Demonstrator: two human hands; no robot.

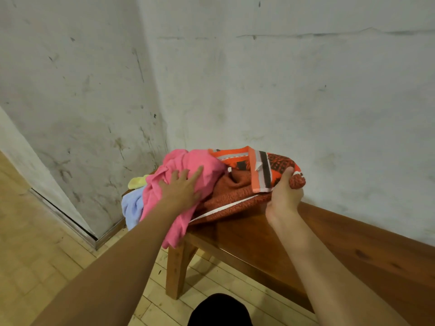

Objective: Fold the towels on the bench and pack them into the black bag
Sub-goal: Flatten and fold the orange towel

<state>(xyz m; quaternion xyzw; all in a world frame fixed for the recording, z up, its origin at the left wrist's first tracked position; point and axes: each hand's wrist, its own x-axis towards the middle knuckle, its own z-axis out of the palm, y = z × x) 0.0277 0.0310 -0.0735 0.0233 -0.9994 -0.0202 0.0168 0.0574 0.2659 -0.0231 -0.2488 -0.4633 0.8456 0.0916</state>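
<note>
On bench [270, 234]: crumpled multicolor towels [207, 175], unfolded.

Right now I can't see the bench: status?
Left hand flat on pink towel. Right hand grips orange patterned towel. Pile unfolded on bench. Nothing blocking.

L hand [182, 187] presses pink towel [188, 168]; R hand [286, 194] grips orange towel [277, 168].

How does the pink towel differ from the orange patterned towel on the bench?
The pink towel is one plain colour; the orange patterned towel has dark motifs and striped borders. The pink towel hangs over the bench's front edge at its left end; the orange one lies further right. The left hand rests flat on the pink towel, while the right hand grips the orange one. Both are crumpled, not yet folded.
</note>
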